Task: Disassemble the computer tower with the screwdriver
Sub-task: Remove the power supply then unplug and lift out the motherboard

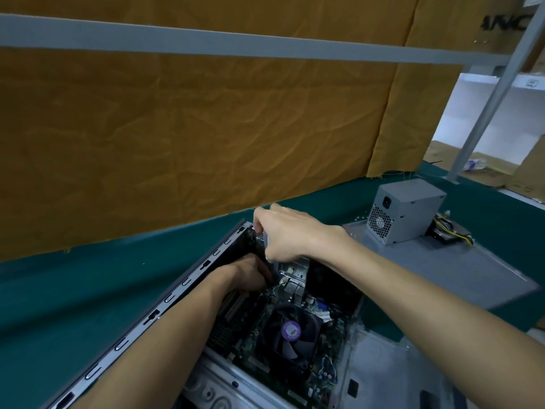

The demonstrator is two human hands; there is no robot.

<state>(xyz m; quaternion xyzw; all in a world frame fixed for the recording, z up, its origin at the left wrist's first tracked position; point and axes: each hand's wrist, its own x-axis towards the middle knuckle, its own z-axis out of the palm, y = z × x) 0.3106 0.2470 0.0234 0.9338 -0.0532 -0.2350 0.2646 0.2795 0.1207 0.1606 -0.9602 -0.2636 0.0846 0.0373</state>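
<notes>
computer tower [295,335] open on its side on green worktop [73,290] | left hand [250,274] reaching inside far corner, grip unclear | right hand [280,231] pinching rear bracket, likely steadying | power supply [404,211] already out, set aside | screwdriver unseen

Wrinkled orange cloth [191,137] hanging behind green table [59,305].

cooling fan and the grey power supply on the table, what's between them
In the head view, the right forearm crosses between the cooling fan and the power supply, above a flat grey metal panel.
</notes>
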